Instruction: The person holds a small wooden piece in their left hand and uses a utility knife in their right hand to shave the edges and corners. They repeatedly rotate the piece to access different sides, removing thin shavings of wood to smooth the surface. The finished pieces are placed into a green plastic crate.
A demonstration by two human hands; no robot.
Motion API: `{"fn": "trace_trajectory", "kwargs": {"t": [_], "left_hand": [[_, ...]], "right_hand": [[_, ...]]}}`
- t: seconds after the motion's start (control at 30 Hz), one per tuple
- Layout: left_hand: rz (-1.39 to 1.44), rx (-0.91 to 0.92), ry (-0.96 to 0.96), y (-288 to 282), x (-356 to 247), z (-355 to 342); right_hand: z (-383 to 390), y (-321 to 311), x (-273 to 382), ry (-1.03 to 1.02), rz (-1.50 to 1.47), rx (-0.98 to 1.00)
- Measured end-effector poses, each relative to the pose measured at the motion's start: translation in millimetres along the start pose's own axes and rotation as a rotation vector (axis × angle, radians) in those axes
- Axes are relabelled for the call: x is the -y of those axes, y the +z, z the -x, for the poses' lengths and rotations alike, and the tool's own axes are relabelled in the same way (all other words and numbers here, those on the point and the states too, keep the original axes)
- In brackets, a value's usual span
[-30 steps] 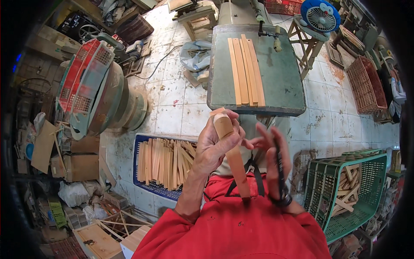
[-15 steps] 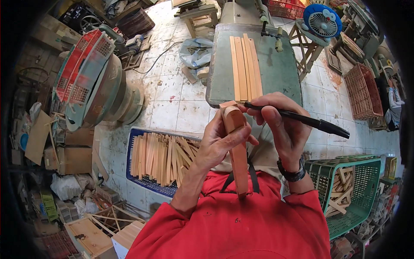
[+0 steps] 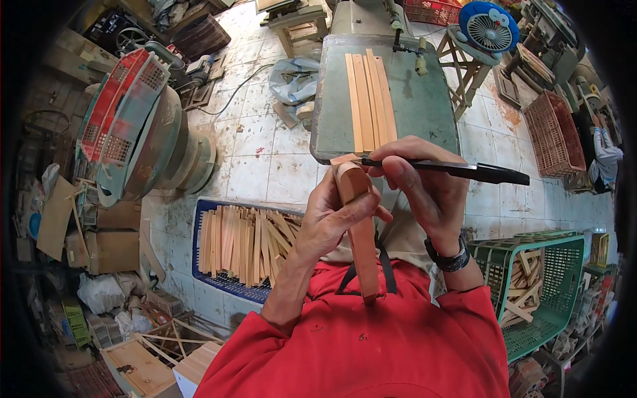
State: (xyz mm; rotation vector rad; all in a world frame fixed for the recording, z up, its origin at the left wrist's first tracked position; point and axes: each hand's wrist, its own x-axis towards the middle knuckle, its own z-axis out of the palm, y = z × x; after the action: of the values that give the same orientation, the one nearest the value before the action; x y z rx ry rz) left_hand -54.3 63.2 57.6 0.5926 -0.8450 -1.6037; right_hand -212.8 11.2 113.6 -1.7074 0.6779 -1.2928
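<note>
My left hand (image 3: pixel 335 215) is wrapped round a wooden piece (image 3: pixel 362 242), held lengthwise in front of my red top with its rounded end up. A small flat block of wood (image 3: pixel 344 159) lies against that upper end. In my right hand (image 3: pixel 428 189) is a black marker pen (image 3: pixel 474 172), its tip end at the block and its thick end pointing right. Where the tip meets the wood is too small to make out. Just beyond my hands, several wooden strips (image 3: pixel 369 99) lie side by side on a green machine table (image 3: pixel 421 109).
A blue basket (image 3: pixel 194 255) full of wooden sticks stands on the tiled floor at left. A green crate (image 3: pixel 554 318) with wood pieces is at right. Beyond are a large round machine (image 3: pixel 156 142) under red baskets (image 3: pixel 109 109), a blue fan (image 3: pixel 490 30) and a brown crate (image 3: pixel 557 136).
The table and surroundings have shifted slightly left in the view. The pen now lies flatter, its thick end higher than before. Both hands keep their grips.
</note>
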Motion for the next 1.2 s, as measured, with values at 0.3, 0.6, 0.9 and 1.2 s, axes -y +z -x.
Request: {"fn": "trace_trajectory", "kwargs": {"t": [0.3, 0.6, 0.9, 1.2], "left_hand": [[-0.010, -0.050, -0.030, 2.2, -1.1, -0.9], [-0.158, -0.151, 0.011, 10.1, 4.1, -7.3], [-0.356, -0.171, 0.080, 11.1, 7.7, -13.7], [-0.348, -0.156, 0.089, 5.9, 10.1, -12.5]], "right_hand": [[3.0, -4.2, -1.2, 0.014, 0.074, 0.023], [-6.2, -7.4, 0.9, -0.087, 0.087, -0.092], [-29.9, 3.5, -1.7, -0.274, 0.371, 0.153], [-35.0, 5.9, 3.8, -0.253, 0.500, 0.258]]}}
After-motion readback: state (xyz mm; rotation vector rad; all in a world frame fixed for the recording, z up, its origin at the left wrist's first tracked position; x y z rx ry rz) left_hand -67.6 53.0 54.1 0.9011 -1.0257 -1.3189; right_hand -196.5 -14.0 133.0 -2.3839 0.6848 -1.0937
